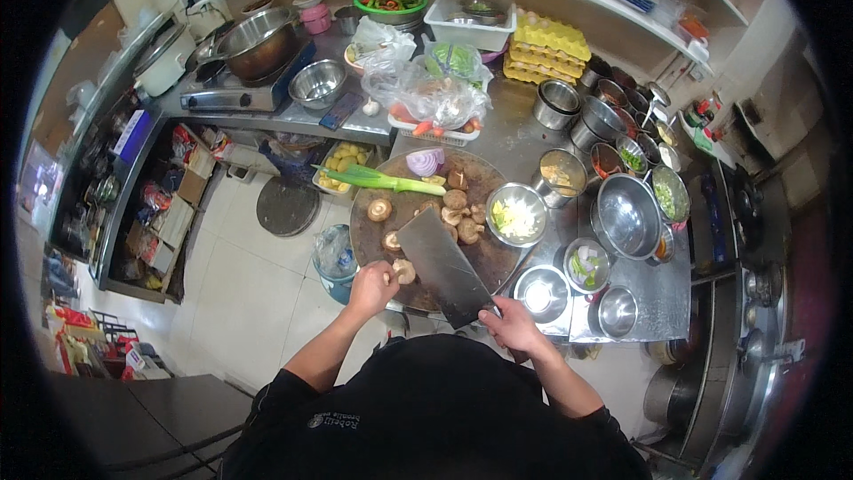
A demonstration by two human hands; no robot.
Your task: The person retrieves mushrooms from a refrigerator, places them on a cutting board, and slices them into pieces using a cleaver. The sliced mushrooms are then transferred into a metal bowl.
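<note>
My right hand grips the handle of a broad cleaver, its dark blade lying slanted over a round wooden chopping board. At the board's near left edge, my left hand holds a shiitake mushroom by its stem side. Two more mushrooms lie apart on the left, one of them with its pale stem up. Several brown mushrooms are heaped beyond the blade. A green leek stalk and a cut red onion rest at the board's far side.
Right of the board stand a steel bowl of chopped scallion or garlic, an empty steel bowl and several containers. A basket of carrots under plastic bags stands behind. A crate of potatoes and a lined bin are at left.
</note>
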